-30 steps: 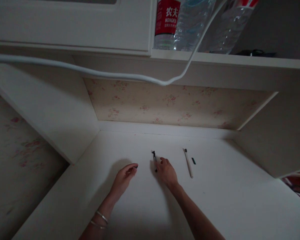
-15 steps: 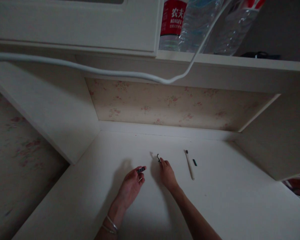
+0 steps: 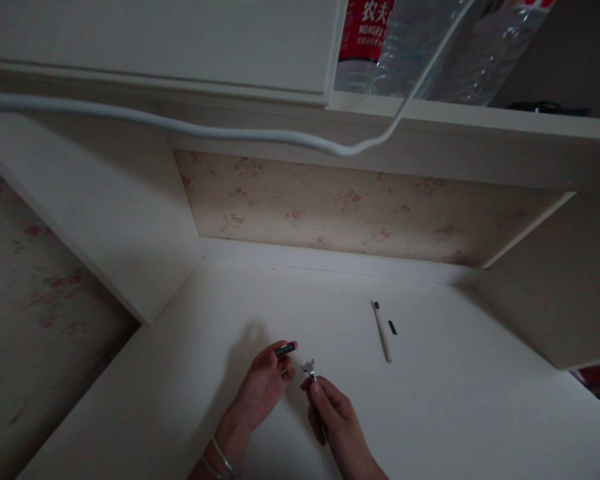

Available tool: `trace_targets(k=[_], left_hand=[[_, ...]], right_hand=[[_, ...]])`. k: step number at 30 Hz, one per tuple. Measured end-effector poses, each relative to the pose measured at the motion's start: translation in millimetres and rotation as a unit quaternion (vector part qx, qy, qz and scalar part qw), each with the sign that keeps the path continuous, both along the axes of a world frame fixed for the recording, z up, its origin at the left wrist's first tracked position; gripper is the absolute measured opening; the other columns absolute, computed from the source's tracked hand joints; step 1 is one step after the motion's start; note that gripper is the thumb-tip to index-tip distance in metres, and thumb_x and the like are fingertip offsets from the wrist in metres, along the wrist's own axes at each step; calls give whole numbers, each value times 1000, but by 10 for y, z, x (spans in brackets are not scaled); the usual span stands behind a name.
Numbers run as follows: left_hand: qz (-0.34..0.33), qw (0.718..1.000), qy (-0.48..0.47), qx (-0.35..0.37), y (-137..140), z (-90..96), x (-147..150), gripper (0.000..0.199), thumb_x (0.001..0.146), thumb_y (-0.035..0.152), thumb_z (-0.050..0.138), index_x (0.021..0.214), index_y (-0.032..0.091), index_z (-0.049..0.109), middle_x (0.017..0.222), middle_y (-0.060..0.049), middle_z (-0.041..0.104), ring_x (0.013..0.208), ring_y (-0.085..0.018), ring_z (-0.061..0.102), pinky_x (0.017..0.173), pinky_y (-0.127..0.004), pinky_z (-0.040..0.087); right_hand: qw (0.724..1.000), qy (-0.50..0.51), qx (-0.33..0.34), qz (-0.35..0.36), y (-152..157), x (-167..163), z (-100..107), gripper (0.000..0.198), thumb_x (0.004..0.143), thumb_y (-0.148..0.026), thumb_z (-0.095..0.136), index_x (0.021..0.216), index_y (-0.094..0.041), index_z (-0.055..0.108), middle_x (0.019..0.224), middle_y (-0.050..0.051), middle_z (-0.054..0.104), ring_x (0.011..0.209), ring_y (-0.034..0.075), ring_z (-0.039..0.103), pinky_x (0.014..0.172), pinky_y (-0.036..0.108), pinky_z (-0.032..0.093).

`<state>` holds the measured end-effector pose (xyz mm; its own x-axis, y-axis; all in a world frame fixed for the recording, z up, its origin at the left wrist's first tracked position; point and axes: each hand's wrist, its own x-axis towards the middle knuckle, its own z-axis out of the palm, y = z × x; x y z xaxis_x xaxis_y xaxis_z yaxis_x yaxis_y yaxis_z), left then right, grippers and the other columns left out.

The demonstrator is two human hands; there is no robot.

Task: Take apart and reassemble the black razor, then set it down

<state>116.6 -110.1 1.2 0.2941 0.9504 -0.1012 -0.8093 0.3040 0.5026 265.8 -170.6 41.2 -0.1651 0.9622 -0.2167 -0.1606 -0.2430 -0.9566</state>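
The small dark piece [image 3: 285, 349] is in the grip of the left hand [image 3: 264, 387], thumb and fingers pinched on it, with its outer face exposed. Its long axis runs crosswise to the person, the right end slightly farther away. The slim handle [image 3: 314, 376] is in the right hand [image 3: 337, 413], thumb and fingers closed around it; its silvery forked head [image 3: 309, 366] projects past the fingertips. The handle's axis runs mainly away from the person with a slight lean to the left, so the two axes are judged to lie roughly across one another. The piece sits to the left of the forked head and a little beyond it: near, with a visible gap, not touching. Shadows suggest that the left hand is raised off the white surface [image 3: 455, 373]; its height cannot be told. Right of both hands, well apart, a pale toothbrush [image 3: 383, 333] lies lengthwise on the surface, dark head farthest away. Just beside it, on the right, lies a dark green strip [image 3: 393, 327].
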Motion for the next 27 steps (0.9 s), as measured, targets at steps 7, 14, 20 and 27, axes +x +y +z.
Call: trace_targets(k=[7, 14, 20, 27], left_hand=[[-22, 1000, 0, 15, -59, 38, 41, 29, 74, 29, 75, 100, 20, 67, 109, -8, 65, 74, -12, 58, 70, -27, 49], [-53, 999, -2, -4, -84, 64, 53, 26, 73, 23, 75, 98, 19, 69, 110, -8, 66, 76, -12, 60, 69, -23, 48], [-64, 998, -11, 14, -83, -13, 55, 26, 74, 23, 75, 99, 20, 70, 112, -8, 67, 85, -15, 62, 76, -26, 47], [-70, 997, -6, 28, -56, -31, 62, 26, 74, 22, 74, 100, 20, 70, 114, -8, 66, 91, -16, 61, 80, -27, 45]], right_hand=[[995, 97, -23, -18, -27, -150, -2, 41, 87, -59, 51, 85, -18, 51, 54, -7, 40, 38, 6, 28, 35, 18, 20], [995, 103, 14, -7, 34, -199, -48, 37, 92, -51, 49, 77, -17, 50, 51, -6, 43, 36, 5, 30, 36, 19, 20], [995, 91, -23, -40, 77, -211, -23, 38, 86, -54, 57, 77, -18, 50, 50, -9, 32, 39, 5, 22, 35, 17, 15], [994, 92, -38, -42, 98, -210, 71, 42, 80, -58, 62, 77, -18, 52, 51, -9, 26, 41, 5, 19, 36, 18, 12]])
